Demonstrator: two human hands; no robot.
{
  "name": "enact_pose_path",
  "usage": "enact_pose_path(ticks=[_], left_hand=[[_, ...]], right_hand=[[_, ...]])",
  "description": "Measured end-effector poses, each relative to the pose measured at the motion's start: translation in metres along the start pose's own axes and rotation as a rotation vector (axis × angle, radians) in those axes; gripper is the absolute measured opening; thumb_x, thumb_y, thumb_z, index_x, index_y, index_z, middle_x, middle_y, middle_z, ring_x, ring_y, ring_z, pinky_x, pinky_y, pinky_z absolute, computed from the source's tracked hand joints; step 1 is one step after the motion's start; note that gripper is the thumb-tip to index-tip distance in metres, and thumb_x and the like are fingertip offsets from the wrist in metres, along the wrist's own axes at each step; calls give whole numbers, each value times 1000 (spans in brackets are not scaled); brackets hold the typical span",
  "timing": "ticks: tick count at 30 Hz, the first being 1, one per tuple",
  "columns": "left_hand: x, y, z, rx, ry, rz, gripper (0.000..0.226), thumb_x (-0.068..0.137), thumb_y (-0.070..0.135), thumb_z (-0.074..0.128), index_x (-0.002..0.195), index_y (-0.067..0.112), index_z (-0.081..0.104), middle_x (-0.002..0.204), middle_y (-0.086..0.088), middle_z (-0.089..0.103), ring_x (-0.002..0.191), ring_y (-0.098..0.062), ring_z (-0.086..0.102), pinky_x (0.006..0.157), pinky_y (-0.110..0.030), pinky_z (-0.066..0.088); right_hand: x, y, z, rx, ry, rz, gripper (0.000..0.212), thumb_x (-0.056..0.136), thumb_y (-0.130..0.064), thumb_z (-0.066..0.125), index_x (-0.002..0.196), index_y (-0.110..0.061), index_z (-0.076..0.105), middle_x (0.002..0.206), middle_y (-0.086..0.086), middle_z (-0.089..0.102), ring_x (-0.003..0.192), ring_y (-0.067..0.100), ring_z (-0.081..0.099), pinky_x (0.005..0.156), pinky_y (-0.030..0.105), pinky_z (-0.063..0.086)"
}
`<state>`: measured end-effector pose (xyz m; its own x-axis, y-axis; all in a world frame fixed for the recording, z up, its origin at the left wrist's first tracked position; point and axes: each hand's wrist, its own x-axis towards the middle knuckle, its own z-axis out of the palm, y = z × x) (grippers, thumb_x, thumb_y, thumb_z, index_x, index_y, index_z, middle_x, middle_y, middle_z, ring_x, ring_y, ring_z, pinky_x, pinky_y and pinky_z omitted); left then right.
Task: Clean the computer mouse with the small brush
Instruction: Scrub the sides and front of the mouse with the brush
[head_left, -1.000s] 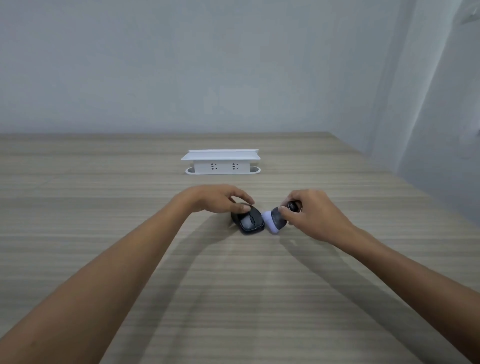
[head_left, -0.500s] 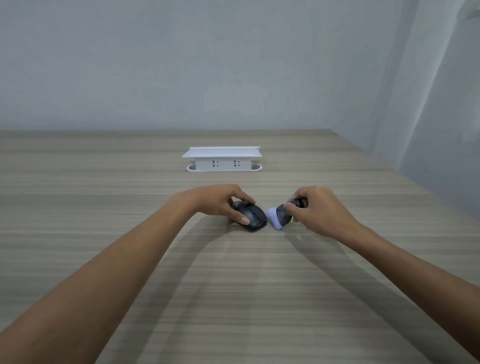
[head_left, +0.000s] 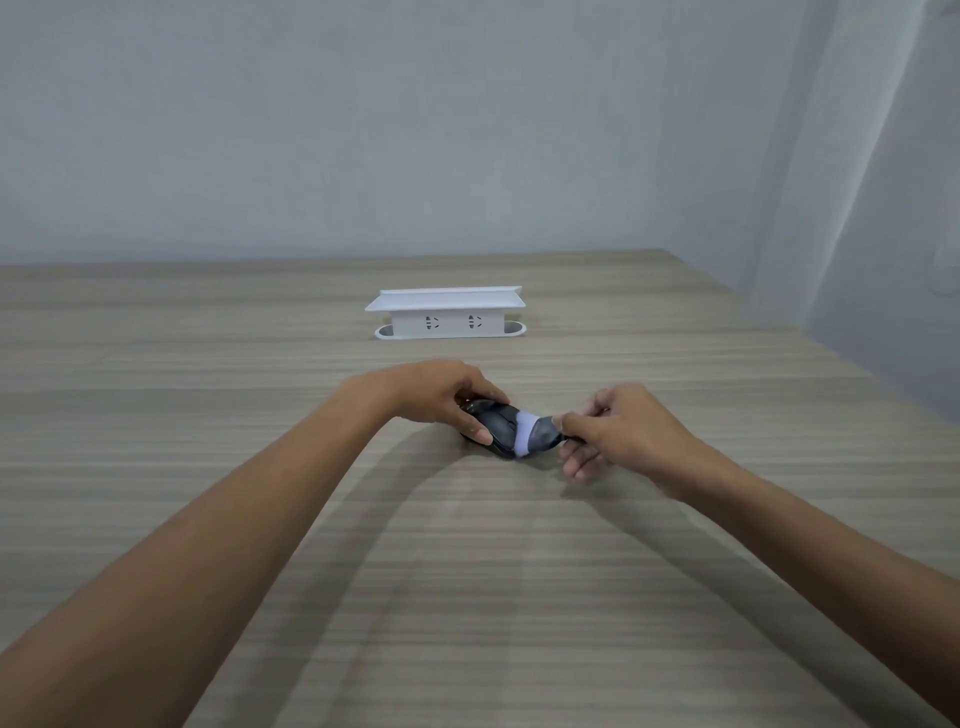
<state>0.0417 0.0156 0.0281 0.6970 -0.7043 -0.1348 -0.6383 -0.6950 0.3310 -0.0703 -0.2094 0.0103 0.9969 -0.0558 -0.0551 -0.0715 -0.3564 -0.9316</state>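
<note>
Mid-table, the computer mouse (head_left: 496, 427) is steadied by the left hand (head_left: 441, 392) as the small brush (head_left: 535, 435), pinched by the right hand (head_left: 623, 431), is pressed against its right end; short strokes are likely needed next.

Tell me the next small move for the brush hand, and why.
Probably a short sweep of the small brush across the top of the computer mouse. The right hand pinches the brush with its pale tip against the mouse's right side, and the left hand pins the mouse to the table.
</note>
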Motion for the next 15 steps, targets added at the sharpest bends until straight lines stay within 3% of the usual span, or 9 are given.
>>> enact_pose_path(ticks=[4,10,15], left_hand=[[3,-3,-1,32,-9,-19,56,83,42,79,135,31,62,115,8,64,105,-15,59,100,-37,47],[8,-9,-1,19,-12,-34,58,79,46,81,133,36,63,109,30,60,99,6,56,91,-24,42],[8,-8,-2,12,-19,-45,58,80,43,81,134,33,62,113,22,62,99,3,57,92,-25,43]], right_hand=[[4,1,-4,-44,95,-38,11,94,-4,61,84,0,59,73,25,74,55,31,73,56,38,62],[-5,4,11,-9,8,-8,10,93,-6,63,89,1,56,74,28,75,64,40,75,58,41,63],[0,1,3,-51,114,-69,8,92,-3,61,90,0,54,74,28,74,57,35,75,54,38,62]])
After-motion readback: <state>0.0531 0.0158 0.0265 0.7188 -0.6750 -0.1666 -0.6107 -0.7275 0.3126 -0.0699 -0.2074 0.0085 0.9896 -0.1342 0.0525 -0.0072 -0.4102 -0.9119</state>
